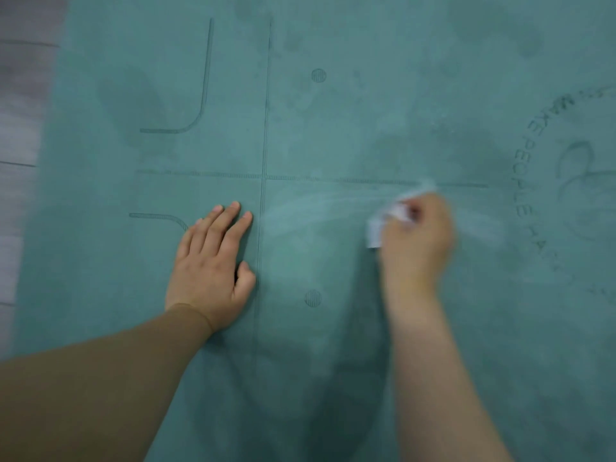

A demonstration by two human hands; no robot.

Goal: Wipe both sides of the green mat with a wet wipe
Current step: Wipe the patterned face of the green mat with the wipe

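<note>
my two forearms come in from the bottom edge, the left one in a brown sleeve (100,378) that ends at the wrist, the right one bare. both reach out over the green mat (333,378), which lies flat under me and fills nearly the whole view.

my left hand (211,268) lies palm down on the mat, fingers straight and close together, thumb tucked in beside the palm, holding nothing. it rests just left of a long engraved line (263,128) that runs away from me across the mat.

my right hand (416,238) is blurred. its fingers are curled round a white wet wipe (383,225), which bunches out at the left side of the hand and is down on the mat. pale streaks arc across the mat between my two hands and past the right one.

a small hatched dot (313,298) sits on the mat between my wrists, and a second dot (318,75) lies farther off. a crossing line (216,175) runs left to right just beyond my fingertips, with curved corner marks (200,105) to the left of it. at the right edge there is a ring of engraved lettering (525,168); i can read "make people" and not the rest.

along the far left edge the mat ends at grey floorboards (20,128).
</note>
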